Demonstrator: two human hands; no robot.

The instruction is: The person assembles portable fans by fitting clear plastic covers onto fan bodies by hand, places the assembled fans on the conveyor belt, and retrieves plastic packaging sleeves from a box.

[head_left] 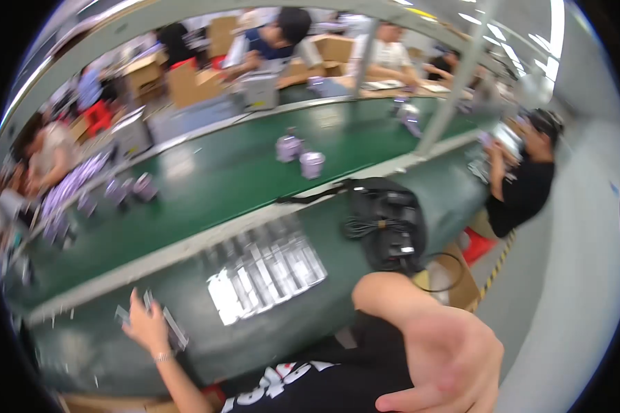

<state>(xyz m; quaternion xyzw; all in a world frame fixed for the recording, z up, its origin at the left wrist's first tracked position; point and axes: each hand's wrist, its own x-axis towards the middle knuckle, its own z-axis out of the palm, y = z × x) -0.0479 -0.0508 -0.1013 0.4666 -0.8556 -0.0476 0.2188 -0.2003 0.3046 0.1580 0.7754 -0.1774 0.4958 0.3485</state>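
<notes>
My left hand point(148, 327) is at the lower left over the green table, its fingers around a clear plastic case point(176, 329) whose edges show on both sides of the hand. The exact grip is blurred. To its right, several clear plastic cases point(269, 275) lie side by side in a row. My right hand point(455, 358) is raised very close to the camera at the lower right, large and blurred. Its visible fingers are apart and nothing shows in them; the lower fingers are cut off by the frame edge.
A black bag point(389, 224) with a coiled cable sits right of the cases. Behind runs a green conveyor belt point(241, 162) carrying several purple items point(312, 164). A metal post point(455, 86) rises at its near side. A co-worker point(527, 172) works at the right; others sit across the belt.
</notes>
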